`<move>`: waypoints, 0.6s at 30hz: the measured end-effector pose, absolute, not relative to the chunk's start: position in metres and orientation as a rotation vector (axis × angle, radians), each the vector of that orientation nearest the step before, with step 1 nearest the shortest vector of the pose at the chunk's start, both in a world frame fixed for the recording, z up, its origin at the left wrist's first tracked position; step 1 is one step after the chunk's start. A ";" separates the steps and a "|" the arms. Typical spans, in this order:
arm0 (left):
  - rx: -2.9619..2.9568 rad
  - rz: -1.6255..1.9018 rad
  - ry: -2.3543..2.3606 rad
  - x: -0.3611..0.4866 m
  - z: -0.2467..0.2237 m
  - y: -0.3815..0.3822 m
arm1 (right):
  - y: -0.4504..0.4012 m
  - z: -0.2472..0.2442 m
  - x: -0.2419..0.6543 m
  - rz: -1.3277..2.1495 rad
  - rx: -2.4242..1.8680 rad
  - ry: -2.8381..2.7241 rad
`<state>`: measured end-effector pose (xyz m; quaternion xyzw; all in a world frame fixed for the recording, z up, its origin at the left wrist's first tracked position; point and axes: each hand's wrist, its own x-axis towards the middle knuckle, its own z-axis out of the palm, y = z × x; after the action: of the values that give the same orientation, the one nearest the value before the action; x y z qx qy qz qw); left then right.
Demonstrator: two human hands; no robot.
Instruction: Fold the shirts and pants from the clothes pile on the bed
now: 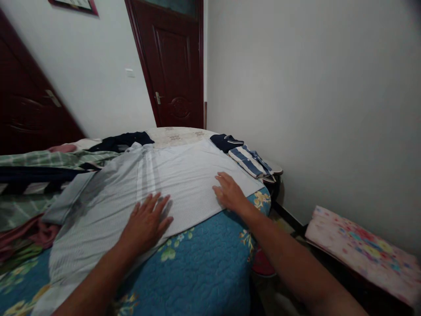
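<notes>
Pale wall [305, 96] rises behind and to the right of a rounded counter [204, 263]; the counter is dressed in a blue quilted cover with yellow and green florals, its far end showing a pale patterned surface. A light, finely striped shirt [184, 175] lies spread across the counter beneath both hands, near edge running close to the cover's exposed blue portion, some wrinkling noted. Heaped clothes [49, 175], including green check, navy and dusty pink pieces, adjoin it on the left. A pink floral cover [365, 250] sits lower, right of the counter, apart from it. A folded blue-and-white striped garment [250, 161] is at the far right edge, with a folded navy garment [226, 142] just beside it. Left hand [144, 224]: forearm enters from the bottom left, palm down over the shirt, fingers spread and pointing forward; grip wide, holding nothing. Right hand [228, 191]: forearm reaches in diagonally from the bottom right, palm down at the shirt's near edge, fingers parted, slightly bent and directed leftward; grip moderately wide, nothing grasped. Exact palm contact cannot be confirmed for either hand.
</notes>
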<state>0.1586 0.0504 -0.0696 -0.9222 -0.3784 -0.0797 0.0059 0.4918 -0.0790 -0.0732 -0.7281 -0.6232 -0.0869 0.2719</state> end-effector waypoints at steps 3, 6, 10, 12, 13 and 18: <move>-2.986 -0.172 -1.185 0.159 -0.075 0.029 | -0.066 -0.084 0.461 -0.074 -2.015 -1.862; -2.978 -0.151 -1.225 0.138 -0.072 0.021 | -0.070 -0.094 0.465 -0.026 -2.175 -1.880; -2.965 -0.132 -1.284 0.099 -0.063 0.016 | -0.075 -0.105 0.501 -0.128 -2.303 -1.829; -2.936 -0.127 -1.347 0.079 -0.062 0.013 | -0.078 -0.110 0.521 -0.187 -2.328 -1.809; -2.915 -0.127 -1.377 0.069 -0.062 0.011 | -0.079 -0.112 0.530 -0.211 -2.346 -1.795; -2.759 -0.184 -1.523 0.013 -0.070 0.003 | -0.088 -0.127 0.574 -0.297 -2.439 -1.694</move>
<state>0.0135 0.0026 -0.0698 -0.8740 -0.4824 -0.0583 -0.0076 0.5737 -0.0883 -0.1268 -0.8147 -0.5659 -0.0991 0.0786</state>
